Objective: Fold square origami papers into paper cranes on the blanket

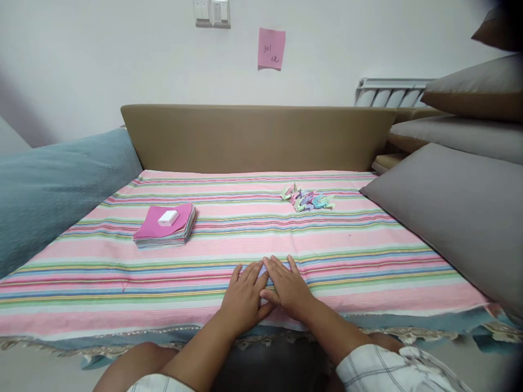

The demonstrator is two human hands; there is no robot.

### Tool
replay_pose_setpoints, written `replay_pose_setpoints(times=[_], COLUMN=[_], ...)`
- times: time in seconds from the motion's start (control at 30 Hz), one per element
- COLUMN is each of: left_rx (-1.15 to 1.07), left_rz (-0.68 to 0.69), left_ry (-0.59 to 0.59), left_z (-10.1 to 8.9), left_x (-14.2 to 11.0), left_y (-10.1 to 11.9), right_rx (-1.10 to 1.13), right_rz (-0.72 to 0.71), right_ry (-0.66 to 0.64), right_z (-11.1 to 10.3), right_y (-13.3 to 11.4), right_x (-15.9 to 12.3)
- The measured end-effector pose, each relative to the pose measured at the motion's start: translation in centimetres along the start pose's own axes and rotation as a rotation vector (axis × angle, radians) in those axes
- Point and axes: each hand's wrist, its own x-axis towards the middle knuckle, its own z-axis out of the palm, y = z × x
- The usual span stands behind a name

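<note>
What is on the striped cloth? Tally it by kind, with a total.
Stack of coloured paper squares: 1
Small white box on that stack: 1
Pile of folded paper figures: 1, figures too small to count
Pale sheet under left hand and right hand: 1
Total: 4

Left hand and right hand lie flat, palms down, fingers forward, thumbs touching, forearms converging
</note>
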Motion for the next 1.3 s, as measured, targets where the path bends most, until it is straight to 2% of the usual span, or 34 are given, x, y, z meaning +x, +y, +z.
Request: replay_pose_setpoints(times=[0.23,0.47,0.53,0.7,0.77,1.0,1.3], left_rx=[-0.010,-0.003,-0.003,-0.013,-0.011,0.004,-0.012], left_rz=[-0.016,-0.005,0.003,0.014,0.014,0.009,-0.005], left_ry=[-0.057,-0.054,-0.039,-0.001,-0.009,-0.038,-0.065], left_z=[0.1,0.1,0.2,0.4,0.4,0.2,0.1], left_x=[-0.1,-0.1,-0.2,-0.3,-0.3,-0.2,-0.1], left_y=[-0.1,-0.2,-0.3,-0.4,-0.4,-0.3,-0.3], right_rx=[0.060,0.036,0.041,-0.007,-0.037,-0.018,-0.029], right_rz=[0.088,0.135,0.118,-0.046,-0.052,0.061,0.189], right_ry=[-0.058,-0.035,-0.050,-0.155,-0.176,-0.207,-0.143], right_z=[-1.0,-1.3,-1.4,-2.0,-2.2,-3.1,-4.1], right_y=[0.3,1.3,1.6,2.1,2.2,2.1,2.8], right_x=[-0.2,-1.1,-1.3,-2.2,-2.4,-2.5,-3.1])
